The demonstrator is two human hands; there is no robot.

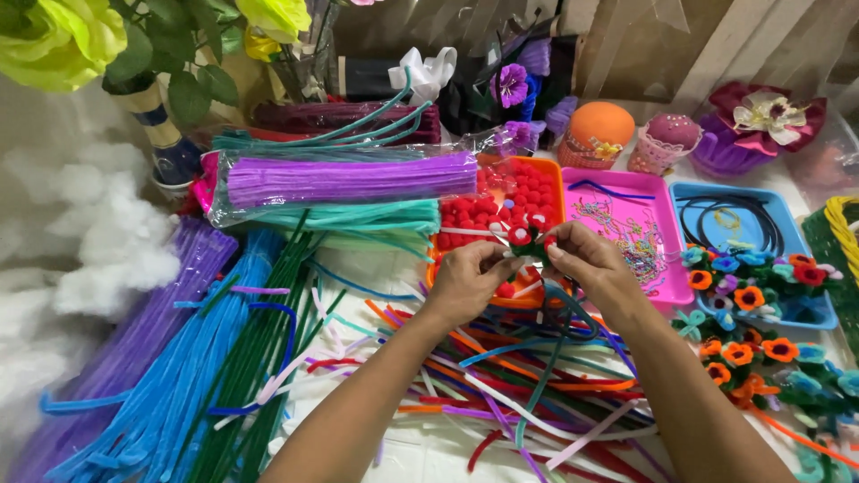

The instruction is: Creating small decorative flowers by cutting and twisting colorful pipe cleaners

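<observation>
Both forearms entered from the lower edge and met above the middle of the tabletop (pixel 429 452). Left hand (pixel 465 284) and right hand (pixel 586 264) were each closed in a pinch grip on one small pipe-cleaner flower (pixel 530 240), red and white with dark green at its centre, held between the fingertips over the near edge of the orange tray (pixel 553 183). That tray carried red pompoms (pixel 510 201). Just beside it on the right lay a pink tray (pixel 667 268) with fine beads and chains, then a blue tray (pixel 787 224) with black hoops. Finished flowers (pixel 747 295) in orange, blue and red were grouped on and below the blue tray. Loose pipe cleaners (pixel 528 385) in mixed colours lay scattered under the forearms. Bundles in blue (pixel 179 376), purple (pixel 349 179) and teal (pixel 376 219) occupied the left portion, with dark green stems (pixel 259 367) between them. White stuffing (pixel 98 241) sat at the far left. An orange pincushion (pixel 598 130) stood behind the trays.
</observation>
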